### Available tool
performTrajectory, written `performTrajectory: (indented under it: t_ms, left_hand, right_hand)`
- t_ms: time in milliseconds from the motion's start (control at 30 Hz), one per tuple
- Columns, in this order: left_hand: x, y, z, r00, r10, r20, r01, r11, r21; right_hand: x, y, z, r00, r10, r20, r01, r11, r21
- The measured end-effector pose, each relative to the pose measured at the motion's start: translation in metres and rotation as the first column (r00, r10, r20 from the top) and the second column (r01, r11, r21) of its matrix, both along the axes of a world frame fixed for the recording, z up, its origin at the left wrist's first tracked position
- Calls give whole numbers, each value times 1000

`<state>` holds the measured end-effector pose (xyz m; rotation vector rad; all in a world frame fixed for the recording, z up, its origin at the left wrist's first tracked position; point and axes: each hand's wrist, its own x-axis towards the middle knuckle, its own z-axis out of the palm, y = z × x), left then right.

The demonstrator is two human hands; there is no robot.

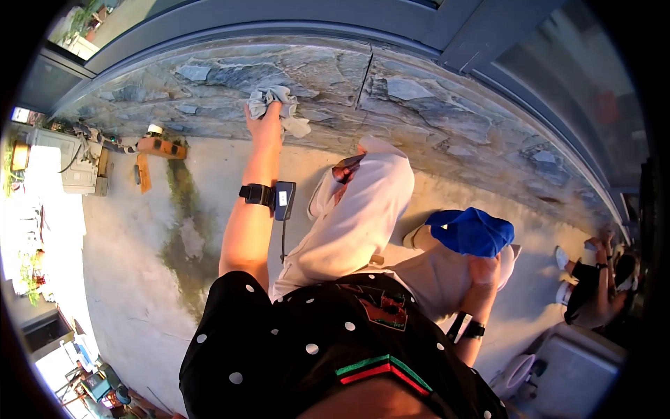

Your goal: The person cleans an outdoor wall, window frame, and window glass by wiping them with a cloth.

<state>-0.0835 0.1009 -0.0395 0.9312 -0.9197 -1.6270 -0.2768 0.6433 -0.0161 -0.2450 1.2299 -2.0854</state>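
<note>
My left hand (264,127) is pressed up against the stone-faced wall (321,84), its fingers closed around a crumpled grey-white rag (272,100). A loose corner of the rag hangs beside my wrist. On the other side, my right hand (484,269) grips a bright blue cloth (472,232) from below, over my right knee. The blue cloth hides most of those fingers. Both of my legs, in pale trousers (363,202), are bent beneath me in front of the wall.
Above the stone is a grey metal frame (328,21) with glass panes. A brick (162,146) lies near the wall's foot at left, close to a white box-shaped unit (72,162). Another person (597,290) crouches along the wall at right, near a pale basin (576,370).
</note>
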Motion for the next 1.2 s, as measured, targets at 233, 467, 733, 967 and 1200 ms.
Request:
performTrajectory:
  t_ms: [233,467,733,967,1200]
  left_hand:
    - [-33,12,-85,884,-23,467,-149,932,329]
    - [-68,39,-119,868,-486,103,336,725,601]
    - [-5,19,-29,857,-498,-131,511,794,328]
    - [33,-46,-98,999,-50,14,49,996,77]
    - [0,-50,-206,964,39,261,-206,731,651]
  right_hand:
    - [0,-1,-1,1000,-17,1,17,1000,15]
    - [0,-4,-2,1000,9,3,-9,1000,-15]
    - [5,-8,6,1000,13,-24,-12,1000,28]
    - [2,-5,3,1000,-2,-23,3,998,65]
    - [7,-17,13,1000,-13,25,13,1000,4]
